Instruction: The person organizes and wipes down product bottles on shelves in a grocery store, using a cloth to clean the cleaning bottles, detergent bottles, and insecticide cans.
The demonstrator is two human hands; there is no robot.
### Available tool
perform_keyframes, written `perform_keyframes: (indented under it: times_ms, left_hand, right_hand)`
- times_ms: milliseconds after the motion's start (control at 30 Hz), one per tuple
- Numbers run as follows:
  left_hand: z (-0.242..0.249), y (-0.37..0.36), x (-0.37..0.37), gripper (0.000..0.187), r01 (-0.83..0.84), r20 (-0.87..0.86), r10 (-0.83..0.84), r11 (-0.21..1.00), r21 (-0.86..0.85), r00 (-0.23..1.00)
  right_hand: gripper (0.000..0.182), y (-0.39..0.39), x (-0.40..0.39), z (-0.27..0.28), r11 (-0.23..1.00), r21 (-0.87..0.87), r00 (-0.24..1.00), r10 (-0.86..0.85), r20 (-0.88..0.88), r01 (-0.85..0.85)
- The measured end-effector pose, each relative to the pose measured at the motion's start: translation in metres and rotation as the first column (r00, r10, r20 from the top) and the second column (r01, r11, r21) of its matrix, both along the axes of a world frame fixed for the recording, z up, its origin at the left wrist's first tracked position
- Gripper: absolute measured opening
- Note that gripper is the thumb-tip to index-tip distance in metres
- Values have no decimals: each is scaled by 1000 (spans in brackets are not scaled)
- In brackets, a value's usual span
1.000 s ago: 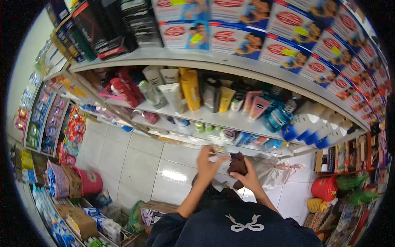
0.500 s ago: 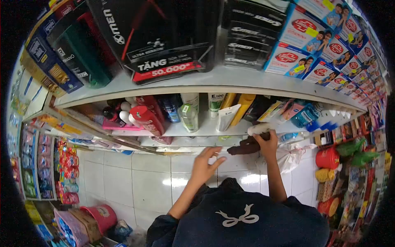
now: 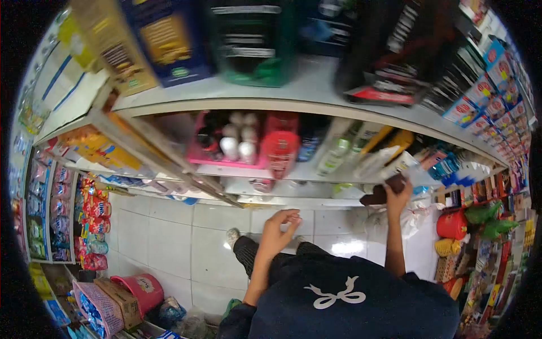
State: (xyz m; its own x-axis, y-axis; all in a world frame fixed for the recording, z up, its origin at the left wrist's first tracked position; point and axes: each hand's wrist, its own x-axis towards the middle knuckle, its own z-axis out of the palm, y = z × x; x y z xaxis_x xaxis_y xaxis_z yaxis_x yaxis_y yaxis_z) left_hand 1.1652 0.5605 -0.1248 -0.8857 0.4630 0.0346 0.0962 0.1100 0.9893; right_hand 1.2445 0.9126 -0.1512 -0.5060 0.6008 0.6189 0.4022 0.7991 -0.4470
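My right hand (image 3: 400, 195) is closed on a dark brown cloth (image 3: 374, 196) at the front edge of the lower shelf. Just above it a white tube (image 3: 400, 164) leans outward; whether my fingers touch it is unclear. Another white tube (image 3: 377, 163), blurred, stands to its left. My left hand (image 3: 279, 229) hangs in front of the shelves, fingers curved and apart, holding nothing. On the shelf above it are a red bottle (image 3: 281, 148), a clear green bottle (image 3: 336, 155) and a pink tray (image 3: 226, 162) with white and dark roll-on bottles.
Large boxes and a green pack (image 3: 254, 51) fill the upper shelf (image 3: 293, 101). A white plastic bag (image 3: 415, 217) lies beyond my right hand. Pink baskets (image 3: 144, 291) stand on the tiled floor at lower left. Packed racks line both sides.
The view has swung left, so shelf items appear farther right. My right hand and the cloth remain by the shelf edge. My feet now show below. My left hand is still empty.
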Motion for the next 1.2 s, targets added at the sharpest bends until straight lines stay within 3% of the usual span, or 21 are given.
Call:
perform_keyframes:
  times_ms: [67,133,167,300,367,467,533,567,600,633,667,700,733,767,833,867,933,1000,1067,1133,1200]
  left_hand:
    - [1,-26,-18,24,81,-92,-79,997,15,993]
    - [13,-61,-39,22,155,-145,-151,988,17,978]
    - [18,-82,-47,22,200,-144,-194,979,29,970]
    - [41,-182,-90,23,401,-177,-394,916,4,902]
    - [49,-231,-106,22,449,-143,-444,893,2,884]
    - [59,-284,-134,21,460,-96,-456,887,28,885]
    - [64,-310,-154,19,456,-105,-449,888,56,887]
    - [66,-319,-162,18,429,-125,-420,902,53,899]
    - [66,-327,-167,18,397,-143,-387,916,53,911]
    - [65,-337,-175,17,356,-219,-338,934,46,915]
    - [62,-352,-183,15,312,-297,-288,949,35,910]
    - [57,-369,-190,15,223,-341,-184,972,79,922]
    - [53,-388,-199,14,144,-380,-88,982,121,921]
    - [56,-411,-207,14,60,-412,-6,991,119,911]
    - [53,-454,-225,16,-112,-497,184,979,170,848]
    - [47,-471,-241,18,-197,-557,293,954,227,777]
    - [51,-492,-271,15,-182,-666,443,886,426,600]
    - [59,-517,-294,15,-130,-628,409,888,441,662]
    - [57,-550,-316,19,-3,-543,189,946,325,818]
    - [63,-585,-325,25,196,-639,22,943,269,769]
    - [51,-622,-348,30,284,-774,-150,958,41,615]
  right_hand:
    - [48,2,16,-32,945,-292,978,-184,-100,148]
    - [51,-41,25,-15,564,-824,832,-480,-279,49]
    - [47,-54,26,-29,453,-884,769,-523,-369,-117]
    - [33,-120,44,-94,110,-656,298,-827,-477,-747]
    - [24,-179,50,-128,-139,-587,552,-560,-618,-798]
    - [46,-269,21,-152,-181,-747,535,-803,-263,-640]
    - [61,-330,-5,-157,-127,-837,709,-607,-359,-532]
    - [72,-354,-10,-161,101,-930,884,-288,-368,-354]
    - [84,-378,-16,-163,644,-762,997,59,-44,-72]
    - [96,-401,-32,-164,853,-521,985,106,135,-20]
    - [72,-421,-57,-164,556,-823,993,75,-87,-114]
    - [48,-442,-81,-162,207,-953,959,-133,-252,-221]
    - [13,-473,-117,-132,-405,-721,759,-598,-257,-563]
    - [13,-501,-129,-133,-331,-825,881,-296,-370,-458]
    - [13,-548,-148,-133,-199,-937,958,-60,-280,-287]
    - [13,-570,-170,-134,-215,-948,966,-159,-203,-234]
    - [16,-630,-194,-91,-89,-927,908,-254,-333,-365]
    - [18,-665,-211,-112,11,-944,910,-261,-321,-330]
    - [21,-723,-234,-112,26,-939,866,-379,-325,-342]
    - [28,-790,-246,-74,-107,-879,707,-642,-296,-464]
    - [28,-851,-266,-95,-167,-804,669,-662,-337,-570]
